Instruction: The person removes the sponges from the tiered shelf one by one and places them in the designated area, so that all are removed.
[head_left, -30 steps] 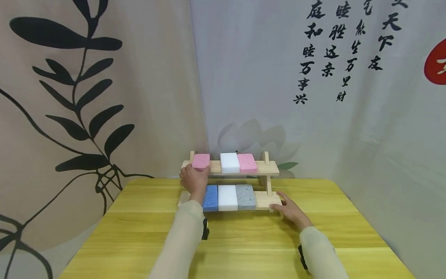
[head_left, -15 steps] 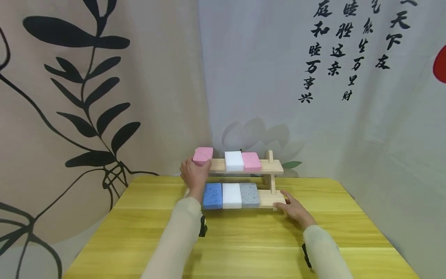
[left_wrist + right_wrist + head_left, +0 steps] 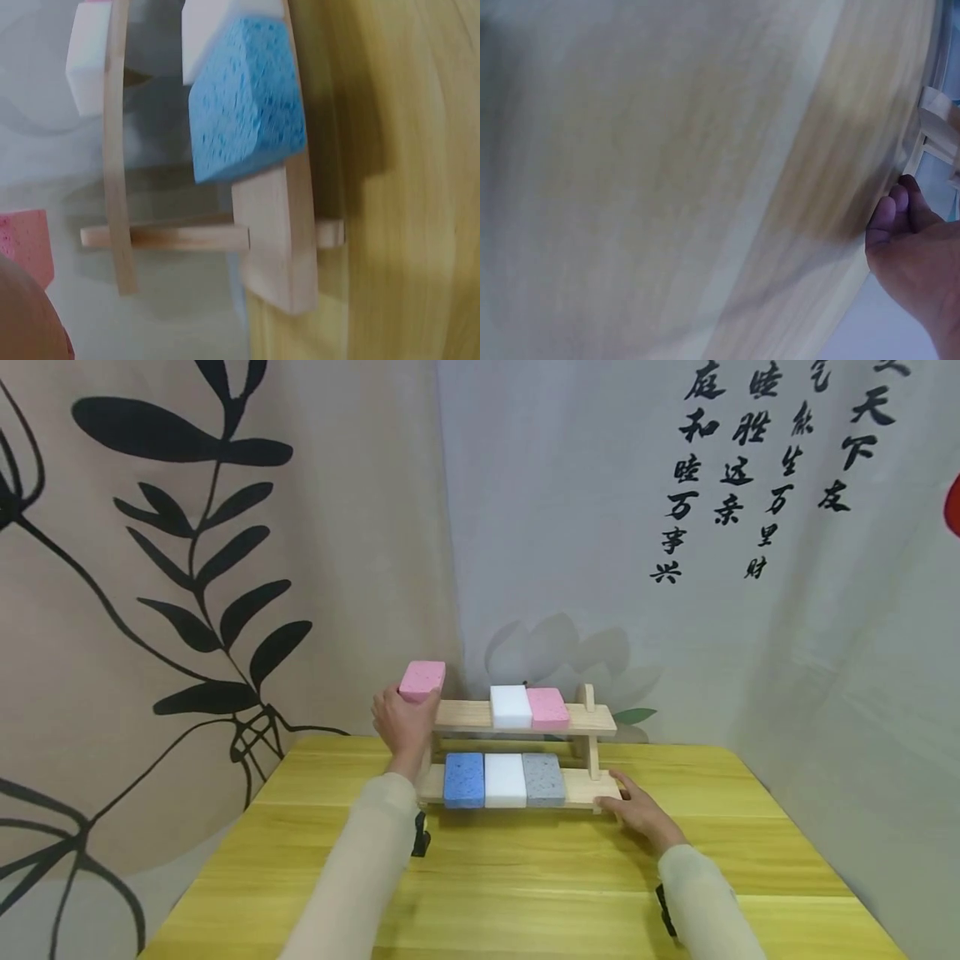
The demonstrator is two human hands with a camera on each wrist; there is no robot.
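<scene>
A pink sponge block (image 3: 422,679) is pinched by my left hand (image 3: 405,722), raised above the left end of the upper shelf of a two-tier wooden rack (image 3: 465,716). In the left wrist view part of that pink sponge (image 3: 26,244) shows beyond the hand (image 3: 26,322), apart from the rack. My right hand (image 3: 641,814) grips the right end of the lower shelf, thumb in front and fingers behind. Blue (image 3: 464,779), white (image 3: 506,780) and grey (image 3: 543,778) sponges sit side by side on the lower shelf. Above them are a white sponge (image 3: 511,707) and another pink sponge (image 3: 548,708).
The rack stands at the back of a yellow wood-grain table (image 3: 510,877). Right behind it hangs a light cloth (image 3: 547,527) printed with dark leaves and writing.
My left hand has lifted the pink sponge up off the upper shelf and shifted it left relative to the rack. The right hand stays at the shelf end. The head view has turned slightly left.
</scene>
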